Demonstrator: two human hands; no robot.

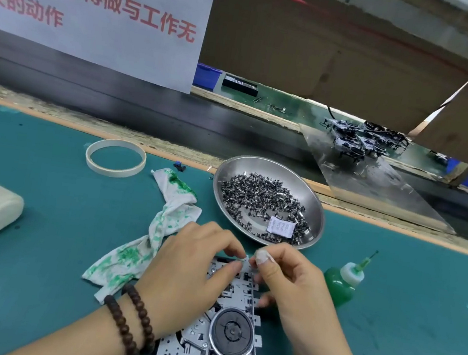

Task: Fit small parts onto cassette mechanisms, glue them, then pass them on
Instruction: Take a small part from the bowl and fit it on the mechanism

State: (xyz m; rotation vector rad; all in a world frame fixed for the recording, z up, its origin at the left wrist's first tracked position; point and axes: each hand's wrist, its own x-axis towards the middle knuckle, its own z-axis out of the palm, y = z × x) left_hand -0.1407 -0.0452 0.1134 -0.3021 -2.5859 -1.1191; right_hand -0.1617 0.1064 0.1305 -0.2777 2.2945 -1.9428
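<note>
Left hand (184, 263) and right hand (287, 278) both pinch a small part (245, 259) over the far end of the cassette mechanism (224, 320). Judged: fitting under way. Glue bottle (341, 285) stands untouched just right; gluing and passing on remain. Parts dish (311, 194) beyond.

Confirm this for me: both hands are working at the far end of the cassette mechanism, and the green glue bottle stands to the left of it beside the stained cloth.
One detail is wrong. The head view shows the green glue bottle to the right of the cassette mechanism, away from the stained cloth, which lies on the left. The left hand and right hand are indeed at its far end.
</note>
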